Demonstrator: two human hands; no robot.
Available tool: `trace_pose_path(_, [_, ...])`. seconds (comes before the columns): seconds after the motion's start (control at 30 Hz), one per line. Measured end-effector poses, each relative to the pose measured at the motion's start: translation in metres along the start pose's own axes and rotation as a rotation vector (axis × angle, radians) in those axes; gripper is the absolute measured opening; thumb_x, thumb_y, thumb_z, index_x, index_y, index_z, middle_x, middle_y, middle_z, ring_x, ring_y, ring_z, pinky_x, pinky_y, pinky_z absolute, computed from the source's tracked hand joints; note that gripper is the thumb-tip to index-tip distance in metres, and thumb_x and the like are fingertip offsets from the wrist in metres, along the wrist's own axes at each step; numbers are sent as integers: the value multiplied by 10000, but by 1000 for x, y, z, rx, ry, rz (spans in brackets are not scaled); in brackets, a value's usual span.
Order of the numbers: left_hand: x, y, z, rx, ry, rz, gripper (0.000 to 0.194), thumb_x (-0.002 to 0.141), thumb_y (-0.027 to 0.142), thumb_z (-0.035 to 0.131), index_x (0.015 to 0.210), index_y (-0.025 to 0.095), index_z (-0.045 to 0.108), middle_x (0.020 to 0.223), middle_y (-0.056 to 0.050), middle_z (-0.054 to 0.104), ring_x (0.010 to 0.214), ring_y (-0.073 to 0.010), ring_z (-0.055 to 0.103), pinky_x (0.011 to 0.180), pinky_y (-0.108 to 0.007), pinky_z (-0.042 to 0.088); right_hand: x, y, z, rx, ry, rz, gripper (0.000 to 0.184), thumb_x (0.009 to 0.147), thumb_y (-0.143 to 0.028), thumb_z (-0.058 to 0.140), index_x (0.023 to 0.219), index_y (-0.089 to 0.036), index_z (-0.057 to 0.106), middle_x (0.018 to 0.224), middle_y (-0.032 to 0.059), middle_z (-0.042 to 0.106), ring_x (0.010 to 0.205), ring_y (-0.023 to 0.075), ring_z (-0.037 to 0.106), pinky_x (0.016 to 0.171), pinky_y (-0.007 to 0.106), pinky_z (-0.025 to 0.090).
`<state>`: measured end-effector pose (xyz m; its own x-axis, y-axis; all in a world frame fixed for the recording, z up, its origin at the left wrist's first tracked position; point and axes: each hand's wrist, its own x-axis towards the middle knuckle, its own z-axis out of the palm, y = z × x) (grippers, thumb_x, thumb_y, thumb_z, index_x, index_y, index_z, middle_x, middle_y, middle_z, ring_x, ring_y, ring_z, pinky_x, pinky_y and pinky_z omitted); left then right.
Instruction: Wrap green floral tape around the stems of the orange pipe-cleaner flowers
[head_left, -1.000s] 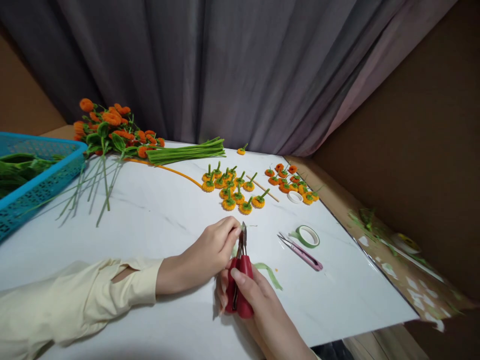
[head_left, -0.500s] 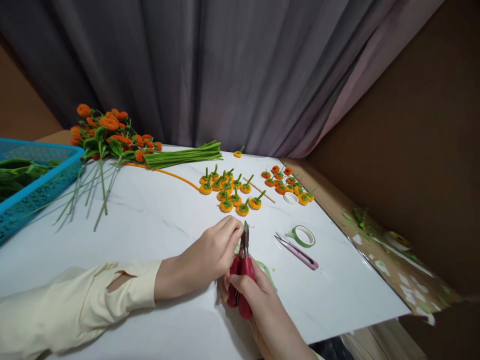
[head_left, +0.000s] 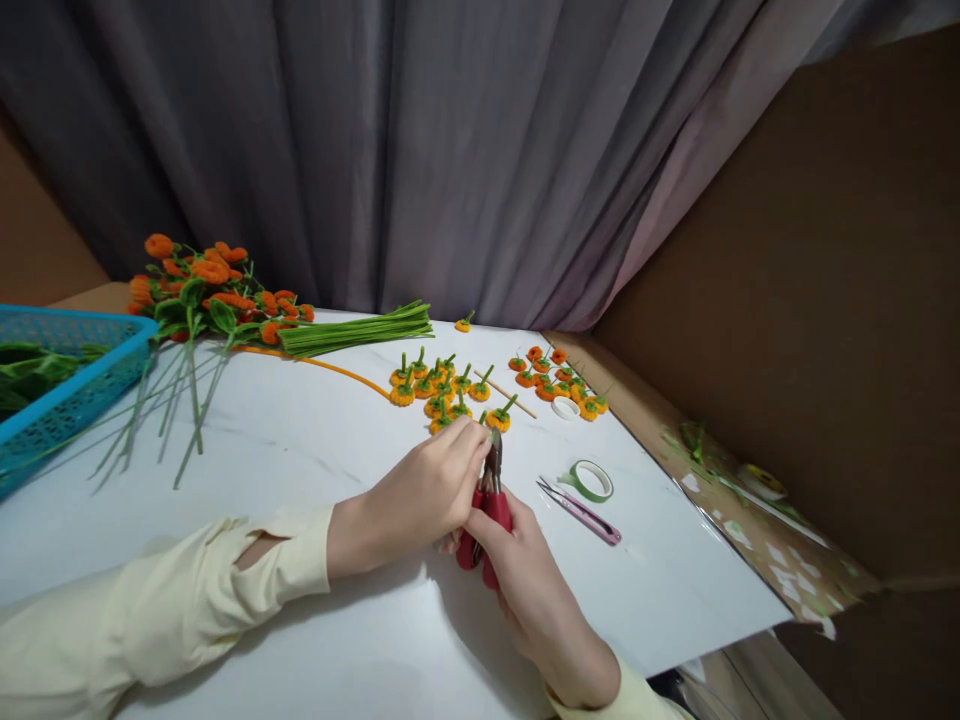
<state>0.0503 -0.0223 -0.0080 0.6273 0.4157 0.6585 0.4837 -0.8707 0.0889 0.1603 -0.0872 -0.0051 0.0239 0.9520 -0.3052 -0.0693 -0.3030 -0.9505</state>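
Observation:
My right hand (head_left: 536, 590) is closed round the red handles of a pair of pliers (head_left: 487, 505), whose metal jaws point away from me. My left hand (head_left: 424, 490) is pinched together right at those jaws, gripping something small that I cannot make out. Both hands rest on the white table (head_left: 300, 450) near its front middle. Just beyond the fingertips lies a cluster of small orange pompom flowers with short green stems (head_left: 442, 385).
Pink snips (head_left: 581, 510) and a green tape roll (head_left: 592, 480) lie to the right. A white tape roll (head_left: 565, 407) and more orange flowers (head_left: 559, 378) sit farther back. A bouquet of orange flowers (head_left: 210, 295), green stems (head_left: 360, 328) and a blue basket (head_left: 60, 385) are at the left.
Both hands with the pliers have moved a little away from me, toward the flower cluster. The view has tilted slightly downward.

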Motion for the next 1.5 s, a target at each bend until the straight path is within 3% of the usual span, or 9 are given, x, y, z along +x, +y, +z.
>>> trace_pose_path(0.07, [2,0,0,87,-53,63,355,949,82,199,860,107,542,839,-109,558,780,-218,523,674,-358,508,4,0,1,7,37,-18,88,694,-215,549,679,-182,469,543,-56,485,498,94,420,506,224,317])
trace_pose_path(0.2, [5,1,-3,125,-93,64,364,947,78,198,851,98,549,829,-110,547,776,-221,520,669,-361,508,13,6,2,7,69,-69,164,699,-238,549,596,-194,428,446,-64,458,441,100,416,471,230,326])
trace_pose_path(0.53, [4,3,-3,147,-49,55,310,930,59,246,828,103,535,800,-90,547,725,-199,517,643,-329,505,15,10,0,47,81,-187,220,674,-228,568,560,-209,381,390,-84,395,380,81,352,403,223,283])
trace_pose_path(0.9, [4,0,-1,45,-61,15,324,945,81,218,883,104,536,827,-98,554,774,-207,536,690,-351,514,17,8,-8,87,25,-186,221,662,-169,535,488,-197,402,386,-61,410,380,84,350,419,242,262])
trace_pose_path(1.07, [4,-1,-2,153,-82,77,344,933,56,218,858,83,553,823,-119,565,784,-226,540,673,-356,512,14,3,-8,113,4,-161,182,637,-154,535,486,-186,438,409,-44,446,411,96,380,450,247,289])
trace_pose_path(1.3, [2,-5,1,217,-21,133,368,935,48,198,885,66,562,797,-124,570,777,-234,553,645,-371,516,11,-1,-7,168,-22,-123,143,646,-199,577,544,-176,480,449,-26,513,422,113,435,477,253,327])
trace_pose_path(1.5, [1,-8,3,92,-5,50,314,947,78,228,932,87,541,839,-114,563,776,-213,552,652,-352,512,9,0,-9,160,-55,-130,122,673,-200,578,585,-169,500,495,-19,537,456,117,460,514,257,338])
